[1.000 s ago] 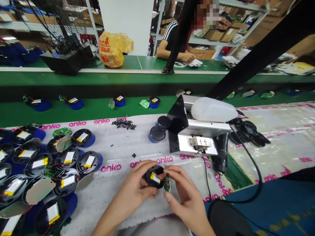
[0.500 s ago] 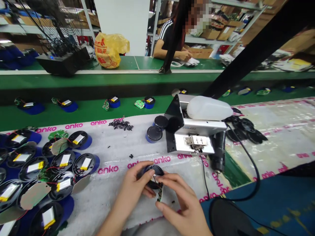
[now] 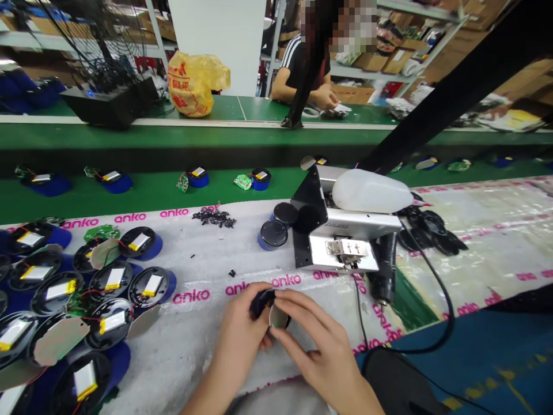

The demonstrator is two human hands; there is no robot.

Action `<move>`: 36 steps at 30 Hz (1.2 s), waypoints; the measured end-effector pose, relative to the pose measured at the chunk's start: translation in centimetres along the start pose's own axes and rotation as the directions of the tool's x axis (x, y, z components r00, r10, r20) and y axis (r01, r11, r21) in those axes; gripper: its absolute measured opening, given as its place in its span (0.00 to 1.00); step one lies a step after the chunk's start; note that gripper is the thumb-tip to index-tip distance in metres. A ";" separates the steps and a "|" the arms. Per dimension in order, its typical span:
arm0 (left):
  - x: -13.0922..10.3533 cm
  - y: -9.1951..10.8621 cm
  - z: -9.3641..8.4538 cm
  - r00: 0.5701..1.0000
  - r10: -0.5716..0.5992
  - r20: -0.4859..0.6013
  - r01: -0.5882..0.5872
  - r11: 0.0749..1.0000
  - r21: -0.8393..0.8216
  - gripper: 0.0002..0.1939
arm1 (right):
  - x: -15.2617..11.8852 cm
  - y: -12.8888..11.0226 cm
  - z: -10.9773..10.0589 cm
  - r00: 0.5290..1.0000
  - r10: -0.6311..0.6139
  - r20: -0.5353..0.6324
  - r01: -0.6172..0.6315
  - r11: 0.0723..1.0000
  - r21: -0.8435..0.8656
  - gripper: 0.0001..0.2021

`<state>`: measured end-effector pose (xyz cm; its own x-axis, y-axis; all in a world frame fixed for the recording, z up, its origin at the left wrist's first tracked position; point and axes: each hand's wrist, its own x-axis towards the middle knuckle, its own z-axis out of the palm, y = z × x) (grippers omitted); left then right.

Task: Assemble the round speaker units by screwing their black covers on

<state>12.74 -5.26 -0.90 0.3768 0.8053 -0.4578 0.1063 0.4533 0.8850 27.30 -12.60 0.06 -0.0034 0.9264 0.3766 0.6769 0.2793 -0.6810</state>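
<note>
My left hand [image 3: 244, 320] is wrapped round a dark blue and black round housing [image 3: 261, 302], mostly covered by my fingers. In my right hand [image 3: 313, 334], a circuit board [image 3: 279, 317] is pinched between thumb and fingertips, its pale flat face turned towards me. The board stands tilted at the right side of the housing, partly in front of it. What lies inside the housing is hidden. Both hands are above the plastic-covered bench [image 3: 207, 328].
Several blue housings with white batteries [image 3: 153, 284] crowd the left side. A metal machine [image 3: 345, 230] stands right of centre beside two capped housings [image 3: 273, 235]. Small black parts [image 3: 213, 217] lie in a heap. More housings [image 3: 261, 178] sit on the green belt; a person [image 3: 298, 75] works behind.
My right hand has turned the circuit board from edge-on to showing its pale face and brought it up against the housing. The left hand has tilted the housing slightly.
</note>
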 end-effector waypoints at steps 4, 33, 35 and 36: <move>-0.2 -0.5 -1.1 0.992 -0.010 0.125 0.027 0.990 -0.139 0.23 | 0.0 0.9 0.2 0.992 -0.114 0.057 0.116 0.993 -0.027 0.19; -0.4 -0.2 -2.1 0.980 -0.102 0.173 0.138 0.967 -0.213 0.37 | 2.6 -0.5 -1.5 0.965 -0.120 0.234 0.171 0.963 -0.209 0.12; -0.3 -0.2 -2.0 0.981 -0.110 0.156 0.141 0.969 -0.202 0.36 | 2.6 -0.5 -1.5 0.966 -0.122 0.226 0.171 0.962 -0.212 0.11; -0.3 -0.2 -1.9 0.983 -0.112 0.145 0.139 0.971 -0.197 0.36 | 2.6 -0.5 -1.5 0.969 -0.117 0.218 0.165 0.961 -0.220 0.11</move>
<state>10.84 -4.90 -1.12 0.4924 0.6855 -0.5363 -0.0254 0.6273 0.7784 28.01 -10.72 2.30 -0.2425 0.9201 0.3075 0.8123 0.3659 -0.4541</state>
